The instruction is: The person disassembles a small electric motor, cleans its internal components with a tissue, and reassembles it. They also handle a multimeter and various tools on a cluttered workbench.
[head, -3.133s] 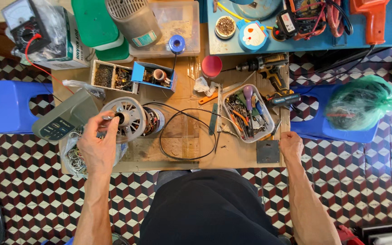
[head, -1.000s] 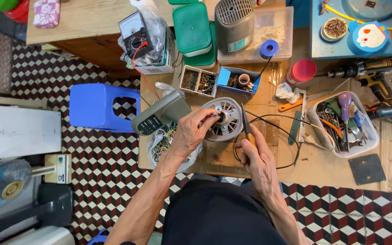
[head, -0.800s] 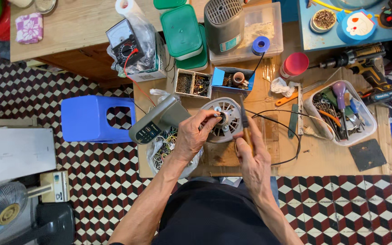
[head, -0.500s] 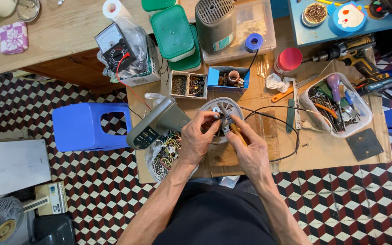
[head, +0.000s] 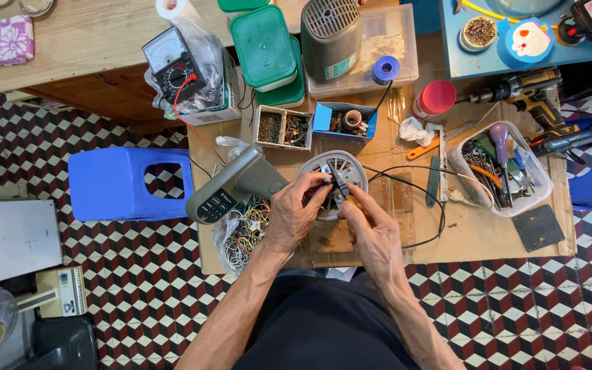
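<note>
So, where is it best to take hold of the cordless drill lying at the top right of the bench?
Grip the cordless drill by its yellow-and-black handle, coming down from above. It lies flat on its side with the chuck pointing left, and the handle juts toward the tool tray, probably leaving room for fingers to wrap around it.

Blue stool (head: pixel 114 183), red-white-black checkered floor (head: pixel 529 301)

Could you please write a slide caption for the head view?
Both hands, left and right, work pliers on a fan motor at a cluttered bench.
</note>
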{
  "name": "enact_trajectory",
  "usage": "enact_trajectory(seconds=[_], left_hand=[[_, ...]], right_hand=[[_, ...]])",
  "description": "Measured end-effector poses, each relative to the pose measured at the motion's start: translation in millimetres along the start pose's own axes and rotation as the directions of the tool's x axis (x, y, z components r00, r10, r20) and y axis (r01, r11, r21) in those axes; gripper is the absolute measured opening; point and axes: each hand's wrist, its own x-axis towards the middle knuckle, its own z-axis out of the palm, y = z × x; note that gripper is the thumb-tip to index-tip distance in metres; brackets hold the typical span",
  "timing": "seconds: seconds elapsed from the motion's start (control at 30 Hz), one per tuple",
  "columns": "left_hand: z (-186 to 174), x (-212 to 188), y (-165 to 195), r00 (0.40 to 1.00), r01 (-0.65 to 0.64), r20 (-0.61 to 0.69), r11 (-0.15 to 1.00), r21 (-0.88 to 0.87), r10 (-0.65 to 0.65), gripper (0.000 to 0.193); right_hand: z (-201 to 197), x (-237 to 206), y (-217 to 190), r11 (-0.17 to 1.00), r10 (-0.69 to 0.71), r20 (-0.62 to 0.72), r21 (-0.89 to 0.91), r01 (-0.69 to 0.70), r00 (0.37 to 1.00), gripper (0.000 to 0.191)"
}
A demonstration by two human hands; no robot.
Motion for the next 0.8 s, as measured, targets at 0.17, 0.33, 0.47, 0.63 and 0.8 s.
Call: enact_trajectory(seconds=[0.17, 0.33, 0.47, 0.63, 0.8], left_hand=[[1, 0, -2, 1.0, 0.0, 0.001, 1.0, -0.013, 0.0, 0.016], [3, -1, -5, 0.999, 0.045, -0.004, 0.997, -0.065, -0.045, 0.016], [2, 0, -7, 1.0, 0.029, 0.013, 0.999, -0.037, -0.028, 0.015], [2, -2, -7, 0.997, 0.076, 0.017, 0.993, -0.092, -0.075, 0.015], [5, -3, -9, 0.998, 0.045, 0.042, 0.996, -0.083, -0.042, 0.014]], right_hand=[[-4, -1, 5, 0.994, -0.043, -0.006, 0.103, 0.043, 0.999, 0.051], [-8, -6, 9, 0.992, -0.04, 0.023, -0.117, 0.042, 0.999, 0.051], [-11, -7, 9, 0.984, -0.168, -0.111, 0.041, 0.173, 0.98, 0.05], [-1, -13, 10, 0.951, -0.181, 0.003, -0.255, 0.176, 0.983, 0.051], [-20, -14, -3, 0.974, -0.228, -0.184, -0.029, 0.227, 0.956, 0.049]])
